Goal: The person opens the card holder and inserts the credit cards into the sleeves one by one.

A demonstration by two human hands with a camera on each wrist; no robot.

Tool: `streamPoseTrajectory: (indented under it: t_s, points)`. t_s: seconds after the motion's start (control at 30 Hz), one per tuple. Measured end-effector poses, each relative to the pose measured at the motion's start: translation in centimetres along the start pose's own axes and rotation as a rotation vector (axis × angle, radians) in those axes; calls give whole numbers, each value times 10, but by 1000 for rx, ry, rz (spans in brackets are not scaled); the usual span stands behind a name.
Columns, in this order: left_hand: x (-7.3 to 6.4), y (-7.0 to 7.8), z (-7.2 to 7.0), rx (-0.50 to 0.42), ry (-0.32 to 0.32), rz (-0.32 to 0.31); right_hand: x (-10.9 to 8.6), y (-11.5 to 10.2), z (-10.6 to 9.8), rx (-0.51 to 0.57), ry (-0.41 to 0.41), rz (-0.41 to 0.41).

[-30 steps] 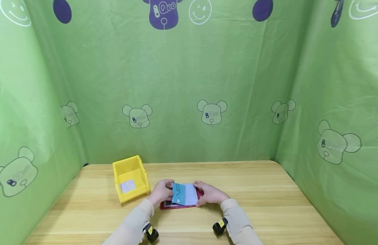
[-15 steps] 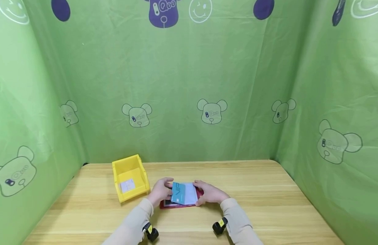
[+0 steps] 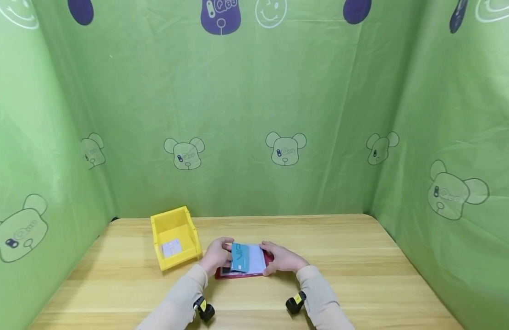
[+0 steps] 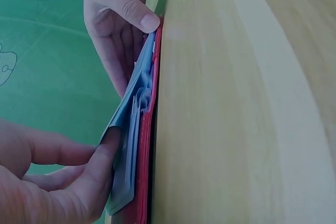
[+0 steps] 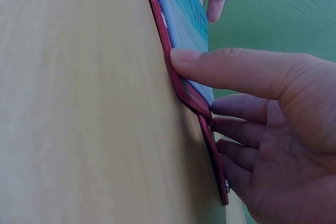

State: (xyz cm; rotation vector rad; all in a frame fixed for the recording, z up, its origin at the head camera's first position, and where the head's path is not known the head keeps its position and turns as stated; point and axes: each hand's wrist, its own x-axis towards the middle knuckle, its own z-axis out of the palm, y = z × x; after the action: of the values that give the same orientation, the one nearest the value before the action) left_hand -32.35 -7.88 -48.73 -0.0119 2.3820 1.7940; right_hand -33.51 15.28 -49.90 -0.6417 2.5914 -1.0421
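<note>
A red card wallet (image 4: 142,174) lies opened on the table, with clear plastic sleeves (image 3: 256,258) inside. My left hand (image 3: 215,256) is at its left side and pinches a blue card (image 3: 239,258) marked VIP between thumb and fingers. The left wrist view shows the thumb tucked under the lifted card and sleeve edge; how far the card sits inside a sleeve I cannot tell. My right hand (image 3: 284,259) grips the wallet's right end. Its thumb presses the near edge and its fingers lie along the far edge.
To the left of the wallet stands a yellow bin (image 3: 165,217) holding a pale card (image 3: 172,248). The wooden table (image 3: 341,256) is enclosed by green printed curtains (image 3: 238,91) at the back and sides.
The head view's scene has shifted slightly upward. Both hands, the blue card and the wallet keep nearly the same places relative to one another.
</note>
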Motion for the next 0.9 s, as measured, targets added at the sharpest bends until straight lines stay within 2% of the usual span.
streamPoseTrajectory:
  t_s: [0.33, 0.67, 0.9]
  points:
    - [-2, 2, 5, -14, 3, 10, 1, 0, 2, 1, -2, 11]
    - [-9, 1, 9, 83, -2, 77, 0, 0, 2, 6, -1, 11]
    - [-10, 1, 10, 52, -28, 81, 0, 0, 2, -4, 3, 19]
